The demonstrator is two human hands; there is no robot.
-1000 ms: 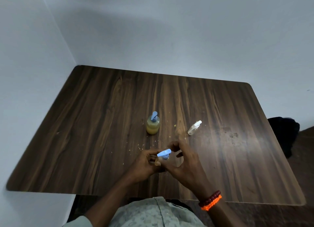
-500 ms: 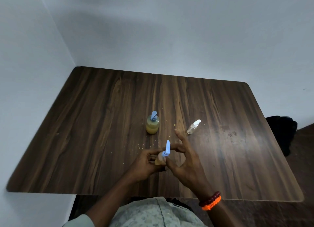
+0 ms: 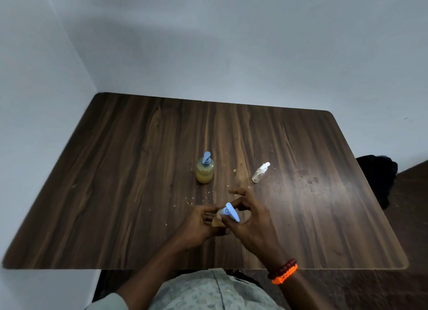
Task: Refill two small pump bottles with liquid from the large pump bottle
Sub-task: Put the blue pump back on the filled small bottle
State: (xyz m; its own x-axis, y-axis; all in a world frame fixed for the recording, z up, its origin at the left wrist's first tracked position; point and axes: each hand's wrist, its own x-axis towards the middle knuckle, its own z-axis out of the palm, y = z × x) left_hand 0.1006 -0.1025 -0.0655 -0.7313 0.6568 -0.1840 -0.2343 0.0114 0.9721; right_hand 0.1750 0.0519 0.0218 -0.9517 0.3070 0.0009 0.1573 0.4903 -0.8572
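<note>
Near the table's front middle I hold a small bottle (image 3: 216, 219) with yellowish liquid and a blue pump head (image 3: 231, 212). My left hand (image 3: 200, 224) wraps the bottle's body. My right hand (image 3: 249, 219) pinches the blue pump head at its collar, and the nozzle points down to the right. A rounder bottle (image 3: 205, 172) of yellow liquid with a blue pump stands upright farther back. A small clear bottle (image 3: 259, 173) with a white pump top stands to its right, apart from both hands.
The dark wooden table (image 3: 129, 170) sits in a corner between two pale walls. Small crumbs (image 3: 190, 202) are scattered near the bottles. A black object (image 3: 379, 175) lies on the floor beyond the right edge.
The blue pump head has turned in my right fingers: nozzle sideways, then pointing away, now pointing down-right. My left hand has kept its hold on the bottle. The other bottles have not moved.
</note>
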